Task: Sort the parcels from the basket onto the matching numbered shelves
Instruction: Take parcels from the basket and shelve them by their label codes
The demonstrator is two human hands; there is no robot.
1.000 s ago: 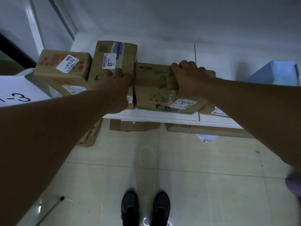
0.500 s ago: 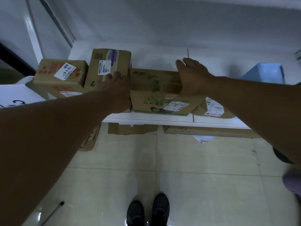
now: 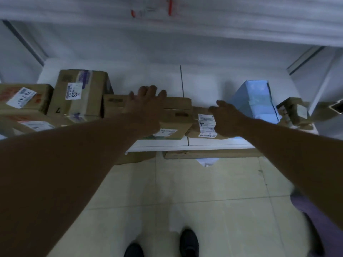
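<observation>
A cardboard parcel with green print (image 3: 176, 115) lies on the white shelf (image 3: 204, 143), pushed up against a taller box. My left hand (image 3: 146, 108) rests flat on its top, fingers spread and reaching toward its far edge. Just right of it sits a small brown parcel with a white label (image 3: 206, 125). My right hand (image 3: 226, 117) lies over that small parcel's right side with its fingers loosely curved, pointing left. No basket is in view.
A tall box labelled 03 (image 3: 81, 93) and stacked boxes (image 3: 24, 101) fill the shelf's left. A blue parcel (image 3: 256, 101) and a small carton (image 3: 295, 112) stand at right. An upper shelf edge (image 3: 167, 25) hangs overhead. Flat cartons (image 3: 204, 154) lie under the shelf.
My left hand slid from the parcel's left side onto its top. My right hand left that parcel and moved right onto the small labelled one. The view tilted up.
</observation>
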